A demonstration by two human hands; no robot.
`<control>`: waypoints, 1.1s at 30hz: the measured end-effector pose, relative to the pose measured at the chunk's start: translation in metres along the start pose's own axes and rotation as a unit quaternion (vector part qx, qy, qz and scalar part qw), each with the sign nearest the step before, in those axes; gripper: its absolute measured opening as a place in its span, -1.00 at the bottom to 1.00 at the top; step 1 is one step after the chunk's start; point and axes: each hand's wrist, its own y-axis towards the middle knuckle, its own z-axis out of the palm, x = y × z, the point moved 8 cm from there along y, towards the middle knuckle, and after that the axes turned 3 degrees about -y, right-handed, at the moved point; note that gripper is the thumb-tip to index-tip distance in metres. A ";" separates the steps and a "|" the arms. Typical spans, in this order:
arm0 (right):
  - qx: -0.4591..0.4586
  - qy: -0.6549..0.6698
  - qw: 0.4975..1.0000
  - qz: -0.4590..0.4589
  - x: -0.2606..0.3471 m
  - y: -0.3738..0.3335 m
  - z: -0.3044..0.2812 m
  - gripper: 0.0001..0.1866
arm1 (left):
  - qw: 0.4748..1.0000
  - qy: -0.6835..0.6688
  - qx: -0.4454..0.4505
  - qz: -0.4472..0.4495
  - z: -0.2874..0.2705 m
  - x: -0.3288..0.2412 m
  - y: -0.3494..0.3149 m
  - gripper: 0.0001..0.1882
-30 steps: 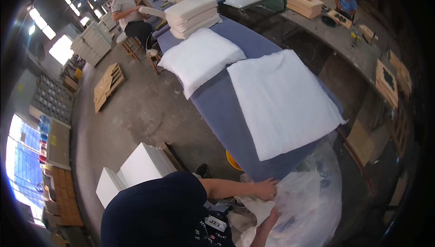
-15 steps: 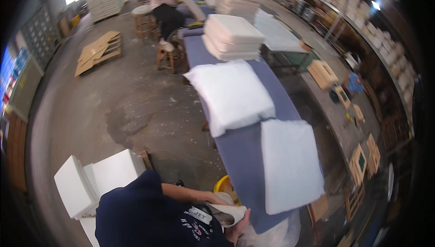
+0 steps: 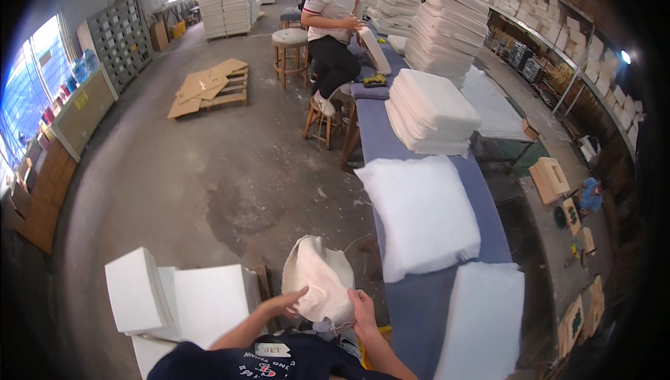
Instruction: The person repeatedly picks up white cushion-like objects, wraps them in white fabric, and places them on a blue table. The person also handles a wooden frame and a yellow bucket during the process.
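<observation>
A cream cloth cover [image 3: 319, 279], shaped like a loose bag, hangs spread out in front of my body. My right hand [image 3: 362, 310] pinches its right edge. On the other side my left hand [image 3: 287, 302] rests against the cloth with its fingers stretched apart. A thin thread trails from the top of the cover. To my right on the long blue-grey table [image 3: 412, 307], a puffy white cushion pad [image 3: 427, 216] lies flat. Nearer to me is a white foam slab [image 3: 483, 321].
White foam blocks [image 3: 213, 302] stand at my left. Farther along the table are a stack of white pads [image 3: 433, 111] and a taller stack [image 3: 448, 31]. A person [image 3: 331, 17] sits there on a stool, handling a pale piece. Cardboard [image 3: 202, 88] lies on a pallet.
The cloth cover has come up from low beside the table to the front of my body and is spread wider. My left hand has loosened on it. The view has swung left and up.
</observation>
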 end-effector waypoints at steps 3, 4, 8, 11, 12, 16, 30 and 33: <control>0.047 -0.049 0.998 0.016 -0.002 0.049 0.034 -0.79 | 0.964 -0.237 0.117 0.024 0.009 0.006 0.024 0.10; 0.053 -0.075 0.996 0.017 -0.004 0.066 0.039 -0.79 | 0.945 -0.285 0.156 0.037 0.021 -0.007 0.027 0.09; 0.169 -0.267 0.946 -0.067 0.013 0.142 0.061 -0.76 | 0.954 -0.271 0.127 0.030 0.008 -0.088 0.058 0.02; 0.241 -0.311 0.917 -0.075 0.070 0.177 0.087 -0.73 | 0.963 -0.248 0.088 0.064 -0.018 -0.156 0.076 -0.22; 0.258 -0.313 0.911 -0.079 0.090 0.188 0.087 -0.73 | 0.968 -0.225 0.080 0.074 -0.016 -0.184 0.073 -0.28; 0.329 -0.322 0.880 -0.116 0.130 0.241 0.089 -0.70 | 0.966 -0.222 0.004 0.133 -0.044 -0.251 0.094 -0.49; 0.161 -0.449 0.848 -0.231 0.179 0.320 0.105 -0.61 | 0.951 -0.262 0.051 0.155 -0.089 -0.362 0.111 -0.45; 0.037 -0.435 0.877 -0.200 0.199 0.355 0.096 -0.66 | 0.961 0.062 0.129 0.238 -0.090 -0.406 0.117 -0.23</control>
